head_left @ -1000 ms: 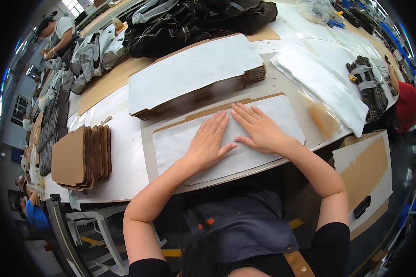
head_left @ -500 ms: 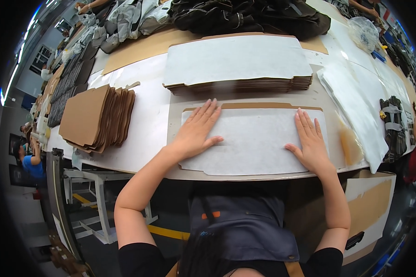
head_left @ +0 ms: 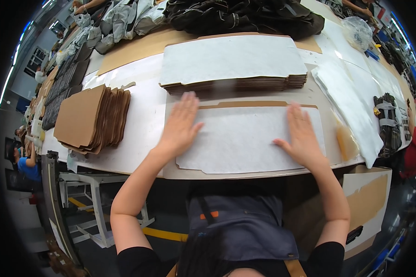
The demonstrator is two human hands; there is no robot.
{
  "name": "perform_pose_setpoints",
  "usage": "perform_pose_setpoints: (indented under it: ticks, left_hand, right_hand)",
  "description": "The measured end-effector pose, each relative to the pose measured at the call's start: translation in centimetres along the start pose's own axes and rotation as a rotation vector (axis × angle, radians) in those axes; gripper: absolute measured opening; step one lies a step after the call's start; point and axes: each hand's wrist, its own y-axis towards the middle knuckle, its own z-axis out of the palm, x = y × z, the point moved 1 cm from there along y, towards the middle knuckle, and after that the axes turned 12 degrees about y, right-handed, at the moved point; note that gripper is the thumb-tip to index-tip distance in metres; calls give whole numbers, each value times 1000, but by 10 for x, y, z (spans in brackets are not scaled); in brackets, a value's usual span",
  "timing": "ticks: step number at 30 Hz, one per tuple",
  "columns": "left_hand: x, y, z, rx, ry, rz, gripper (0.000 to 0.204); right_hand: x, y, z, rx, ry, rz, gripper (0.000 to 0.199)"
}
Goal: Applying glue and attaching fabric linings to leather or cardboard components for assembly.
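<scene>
Where the long white tabletop [head_left: 143, 124] curves along in front of the person, it carries everything in reach, and its near edge runs just below the work. At the far side lie dark bags [head_left: 245, 16] in a heap, well away from the hands. Nearer, a stack of flat cardboard blanks [head_left: 235, 83] sits topped with a white sheet, its front edge just beyond the piece being worked, probably so the next blank can be drawn straight down. Directly before the person lies a white fibrous sheet [head_left: 245, 138] on a cardboard blank [head_left: 259, 105], whose brown rim shows along the top; the sheet lies close to the tabletop's near edge. To the left a fanned pile of brown cardboard pieces [head_left: 90, 120] rests apart, leaving bare white surface between it and the sheet. Loose white sheets [head_left: 351, 101] drape over the right end. The left hand [head_left: 182, 124] lies flat and fully spread on the sheet's left border, gripping nothing; the right hand [head_left: 302, 134] is likewise flat and open on the right part, apparently pressing the sheet smooth against the cardboard.
</scene>
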Motion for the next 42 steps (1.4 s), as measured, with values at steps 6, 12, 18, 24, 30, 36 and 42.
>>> perform_pose_setpoints:
  ticks: [6,12,18,24,30,36,42]
  left_hand:
    - [-77,47,11,-58,-121,259,69]
    - [-43,21,11,19,-63,136,74]
    - [-40,-55,-17,158,-12,11,79]
    - [-30,-95,-18,213,-27,-163,70]
    - [-40,-90,-20,-13,-122,-250,59]
    - [-30,-96,-7,73,-33,-256,57]
    - [-20,-98,-7,-104,-111,-379,55]
  right_hand:
    - [44,55,34,131,90,-291,96]
    - [1,27,14,97,-64,-88,99]
    - [-17,-51,-5,27,-77,141,102]
    - [-36,-97,-9,-58,-63,346,99]
    - [-49,-98,-9,-391,18,292,66]
    - [-54,-75,-8,-531,66,246,42]
    - [-69,-68,-4,-676,261,295,23]
